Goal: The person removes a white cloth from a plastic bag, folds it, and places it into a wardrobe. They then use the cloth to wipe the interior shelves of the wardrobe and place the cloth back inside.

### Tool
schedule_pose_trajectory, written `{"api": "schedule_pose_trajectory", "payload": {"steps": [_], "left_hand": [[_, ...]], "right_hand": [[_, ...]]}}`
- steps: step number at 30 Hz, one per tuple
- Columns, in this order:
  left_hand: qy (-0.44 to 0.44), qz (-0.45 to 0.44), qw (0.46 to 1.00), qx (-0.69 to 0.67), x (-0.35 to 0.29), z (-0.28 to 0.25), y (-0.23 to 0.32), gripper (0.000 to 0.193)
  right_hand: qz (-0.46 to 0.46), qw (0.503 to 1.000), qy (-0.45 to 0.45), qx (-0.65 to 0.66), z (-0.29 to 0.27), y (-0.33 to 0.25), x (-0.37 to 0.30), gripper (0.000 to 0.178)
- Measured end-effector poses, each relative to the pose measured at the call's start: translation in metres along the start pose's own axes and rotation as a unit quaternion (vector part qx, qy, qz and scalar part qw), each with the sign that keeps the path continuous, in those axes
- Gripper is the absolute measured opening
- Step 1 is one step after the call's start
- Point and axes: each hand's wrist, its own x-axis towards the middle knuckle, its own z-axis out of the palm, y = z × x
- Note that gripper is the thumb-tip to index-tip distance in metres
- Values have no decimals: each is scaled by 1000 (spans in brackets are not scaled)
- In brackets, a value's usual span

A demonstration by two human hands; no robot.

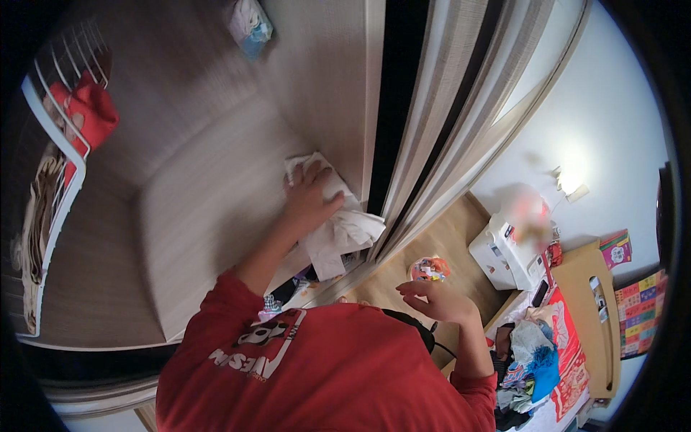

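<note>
On the wood-grain wardrobe shelf (209, 216), my left hand (314, 196) lies flat on a crumpled white cloth (353, 229), fingers spread over it near the right side panel. Part of the cloth bunches up beside my hand, and a flap hangs over the shelf's front edge. My right hand (439, 301) is raised in the air to the right of my body. Its fingers are stretched out and loosely bent, with nothing seen in them.
A white wire basket (78, 158) with red and beige fabric is at the left. A small plastic-wrapped package (250, 29) sits deeper inside. Sliding door panels (439, 93) stand at the right. Beyond are a white box-like appliance (500, 255), a round container (430, 269), and piled clothes (529, 360).
</note>
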Motion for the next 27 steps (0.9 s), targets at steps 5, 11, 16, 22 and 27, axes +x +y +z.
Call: {"api": "schedule_pose_trajectory", "payload": {"steps": [5,11,16,22,27], "left_hand": [[27,114,989,-93,-5,14,0,45],[-68,263,931,-244,-64,-24,38,34],[-16,95,970,-223,-34,-39,-21,37],[-53,168,979,-101,-24,-7,0,54],[-33,131,990,-32,-22,-1,11,53]], "right_hand": [[-36,999,-23,-29,-5,-1,9,29],[-55,994,-69,-72,-10,-17,27,23],[-33,998,-51,27,-10,-19,38,27],[-84,992,-94,-28,8,4,41,30],[-17,999,-44,3,7,11,32,31]]}}
